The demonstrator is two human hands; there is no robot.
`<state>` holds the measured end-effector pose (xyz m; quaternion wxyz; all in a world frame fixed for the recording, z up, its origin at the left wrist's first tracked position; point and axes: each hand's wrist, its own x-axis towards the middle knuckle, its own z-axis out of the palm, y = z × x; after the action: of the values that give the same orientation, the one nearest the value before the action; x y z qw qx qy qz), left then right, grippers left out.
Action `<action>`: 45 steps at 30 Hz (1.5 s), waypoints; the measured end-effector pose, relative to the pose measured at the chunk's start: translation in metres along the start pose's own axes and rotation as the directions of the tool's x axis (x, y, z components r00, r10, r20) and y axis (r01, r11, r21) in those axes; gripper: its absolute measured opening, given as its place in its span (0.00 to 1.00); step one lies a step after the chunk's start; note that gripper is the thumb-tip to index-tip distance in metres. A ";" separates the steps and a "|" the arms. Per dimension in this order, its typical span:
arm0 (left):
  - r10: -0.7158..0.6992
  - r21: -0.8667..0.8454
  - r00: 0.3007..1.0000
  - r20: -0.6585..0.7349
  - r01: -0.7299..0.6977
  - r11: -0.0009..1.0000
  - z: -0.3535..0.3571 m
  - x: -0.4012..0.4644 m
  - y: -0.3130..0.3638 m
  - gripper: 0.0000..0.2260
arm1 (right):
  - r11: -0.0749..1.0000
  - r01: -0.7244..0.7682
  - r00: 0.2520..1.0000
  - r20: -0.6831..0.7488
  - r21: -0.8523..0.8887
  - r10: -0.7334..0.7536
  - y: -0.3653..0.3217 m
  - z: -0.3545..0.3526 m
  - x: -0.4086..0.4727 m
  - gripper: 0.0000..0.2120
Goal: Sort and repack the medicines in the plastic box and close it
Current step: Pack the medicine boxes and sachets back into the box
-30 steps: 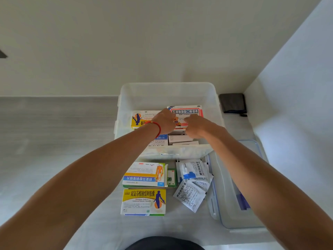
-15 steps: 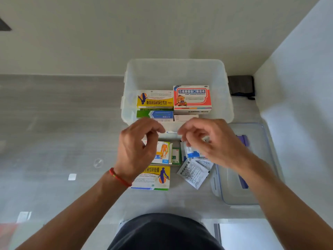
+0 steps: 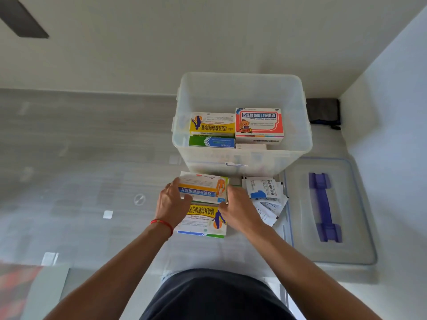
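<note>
Midway through repacking: left hand (image 3: pixel 172 203) and right hand (image 3: pixel 239 210) clasping a white-and-orange carton (image 3: pixel 203 189) just before the plastic box (image 3: pixel 240 88), partly filled; sachets (image 3: pixel 264 192), lid (image 3: pixel 328 211) alongside, waiting.

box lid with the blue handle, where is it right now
In the head view the box lid lies flat on the table at the right, beside the clear plastic box and just right of the loose sachets.
</note>
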<state>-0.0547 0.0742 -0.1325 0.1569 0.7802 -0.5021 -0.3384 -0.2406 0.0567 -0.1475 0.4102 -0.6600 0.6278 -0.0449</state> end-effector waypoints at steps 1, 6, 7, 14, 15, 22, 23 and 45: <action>0.000 0.001 1.000 -0.018 0.000 1.000 -0.001 0.001 0.000 0.13 | 0.999 -0.006 1.000 -0.016 0.044 0.006 -0.001 0.003 0.000 0.10; 0.030 -0.027 0.996 -0.080 -0.033 0.999 -0.009 -0.005 -0.002 0.16 | 0.954 -0.043 0.990 -0.113 0.296 0.079 0.007 0.000 -0.009 0.12; 0.029 -0.056 0.997 -0.076 -0.033 0.998 -0.012 -0.009 -0.002 0.14 | 0.941 -0.044 0.987 -0.129 0.335 0.092 0.009 -0.005 -0.013 0.12; 0.013 -0.339 0.998 0.061 0.009 0.941 -0.052 -0.046 0.023 0.12 | 0.697 0.023 0.994 -0.090 0.717 0.060 0.013 -0.070 -0.055 0.10; 0.029 -0.354 0.994 0.103 0.010 0.935 -0.062 -0.051 0.030 0.13 | 0.682 0.045 0.997 -0.077 0.730 0.017 0.013 -0.082 -0.064 0.10; 0.187 -0.405 0.973 0.133 -0.119 0.906 -0.126 -0.061 0.080 0.15 | 0.551 0.294 0.955 -0.229 0.781 -0.186 -0.018 -0.151 -0.105 0.21; 0.205 -0.423 0.974 0.097 -0.146 0.894 -0.129 -0.055 0.088 0.14 | 0.548 0.351 0.936 -0.279 0.759 -0.214 -0.026 -0.156 -0.102 0.21; 0.561 0.151 0.735 -0.381 -0.550 0.822 -0.078 0.108 0.124 0.14 | 0.990 0.035 0.934 -0.348 -0.137 -0.081 -0.075 -0.129 0.156 0.09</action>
<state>-0.0563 -0.0841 -0.0441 0.3412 0.6496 -0.6723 -0.0982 -0.2227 -0.1500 -0.0884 0.2460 -0.6845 0.6730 -0.1342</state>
